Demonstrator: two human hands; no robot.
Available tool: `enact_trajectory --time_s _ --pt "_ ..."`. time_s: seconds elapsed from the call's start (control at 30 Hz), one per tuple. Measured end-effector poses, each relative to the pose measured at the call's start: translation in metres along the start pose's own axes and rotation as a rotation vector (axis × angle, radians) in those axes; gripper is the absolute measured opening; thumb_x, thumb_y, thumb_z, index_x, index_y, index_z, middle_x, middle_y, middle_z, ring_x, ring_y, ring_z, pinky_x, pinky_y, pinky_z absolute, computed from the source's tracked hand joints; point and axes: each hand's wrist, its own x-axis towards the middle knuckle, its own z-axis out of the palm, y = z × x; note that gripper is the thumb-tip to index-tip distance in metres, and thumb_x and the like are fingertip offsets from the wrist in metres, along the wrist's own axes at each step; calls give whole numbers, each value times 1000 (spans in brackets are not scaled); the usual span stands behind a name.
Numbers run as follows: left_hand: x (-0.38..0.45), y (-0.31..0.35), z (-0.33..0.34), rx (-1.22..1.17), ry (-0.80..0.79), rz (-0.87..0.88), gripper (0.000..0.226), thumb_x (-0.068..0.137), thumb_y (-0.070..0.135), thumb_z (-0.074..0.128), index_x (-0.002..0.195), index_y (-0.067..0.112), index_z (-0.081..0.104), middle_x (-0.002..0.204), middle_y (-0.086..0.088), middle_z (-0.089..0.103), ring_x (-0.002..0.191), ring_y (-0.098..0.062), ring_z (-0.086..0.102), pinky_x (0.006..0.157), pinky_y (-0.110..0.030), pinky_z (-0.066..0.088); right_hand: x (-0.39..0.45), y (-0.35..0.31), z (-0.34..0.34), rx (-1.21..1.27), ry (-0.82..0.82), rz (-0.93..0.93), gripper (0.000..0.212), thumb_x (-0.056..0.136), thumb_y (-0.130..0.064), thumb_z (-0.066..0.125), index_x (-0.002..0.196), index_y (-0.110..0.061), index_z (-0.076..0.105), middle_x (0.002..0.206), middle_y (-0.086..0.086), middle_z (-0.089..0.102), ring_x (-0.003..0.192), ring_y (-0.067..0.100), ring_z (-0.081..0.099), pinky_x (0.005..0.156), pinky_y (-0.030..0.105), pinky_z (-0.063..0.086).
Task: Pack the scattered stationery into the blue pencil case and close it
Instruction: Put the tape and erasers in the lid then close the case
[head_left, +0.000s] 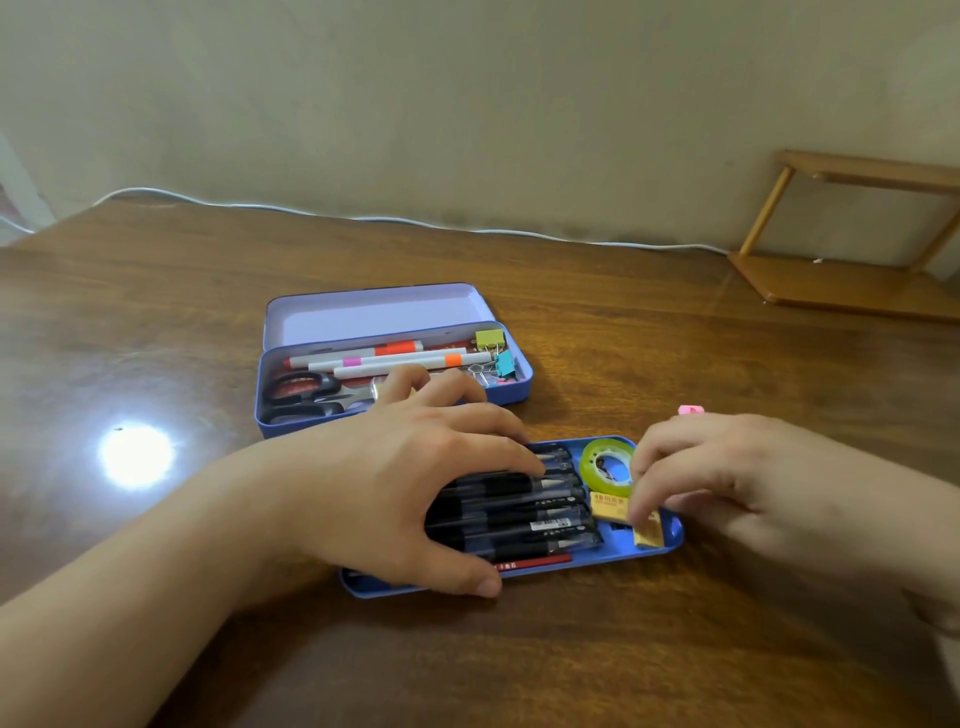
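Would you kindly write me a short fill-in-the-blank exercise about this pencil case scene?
1. The left hand rests on the black ____ in the blue tray.
2. The tape roll is coloured ____.
3. The scissors lie in the open ____.
Missing words: pens; green; pencil case

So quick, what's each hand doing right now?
Left hand: open, fingers spread flat over the black pens in the blue tray.
Right hand: fingertips pinching a yellow eraser at the tray's end.

Soft even indoor light, bright glare spot on table (136, 456), wide-angle bending at edges, right hand (727, 483) blurred
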Motion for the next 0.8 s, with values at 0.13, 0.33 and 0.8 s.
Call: enact_trajectory --time_s 0.13,0.33,0.8 --pt "0 1 0 1 6 2 76 71 79 56 136 43 45 140 24 41 127 -8 30 107 -42 23 1 -7 0 62 47 -31 27 91 -31 55 106 -52 62 109 -31 51 107 -4 51 83 27 48" --pt "1 0 0 -6 1 -2 75 71 79 55 137 44 43 140 24 40 128 -8 29 107 -43 24 1 -4 2 4 -74 -36 31 90 -28 51 100 -54 64 108 -31 42 105 -3 46 80 23 44" --pt "0 0 0 -7 -6 -4 76 72 81 53 138 45 41 140 26 39 128 -6 27 107 -41 24 4 53 2 66 252 445 35 80 -24 76 97 -50 60 101 -19 64 92 6 60 78 27 50"
